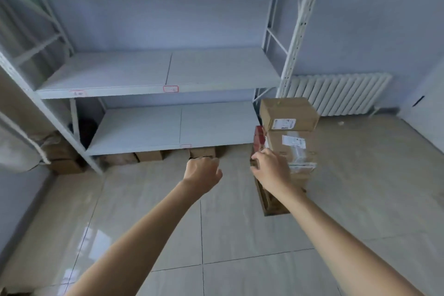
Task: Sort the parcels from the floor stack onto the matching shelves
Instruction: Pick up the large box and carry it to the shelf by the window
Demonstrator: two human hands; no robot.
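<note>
- Parcels (288, 142) stand in a stack on the tiled floor (240, 235), at the right end of the white metal shelving (153, 94), just in front of its right upright.
- Right hand (270, 170) is at the stack's left side, about halfway up, back of the hand toward the camera; its fingers are bent toward the cardboard, but whether they actually grasp a box cannot be told, since the fingertips are hidden.
- Left hand (204, 173) hangs in the air to the left of the stack, apart from it, fingers curled into a loose fist with nothing in it.
- Top box (289, 114) of the stack sits turned slightly askew on the ones below and carries a white label on its front face.
- Red package (259, 138) shows at the stack's left edge, just under the top box.
- Flattish brown box (271, 202) lies at the foot of the stack, partly hidden by the right forearm.
- Red-bordered tags (171, 89) mark the front edges of the shelves.
- More cardboard boxes (149, 156) sit on the floor under the lowest shelf.
- White radiator (336, 94) stands against the wall behind the stack.
</note>
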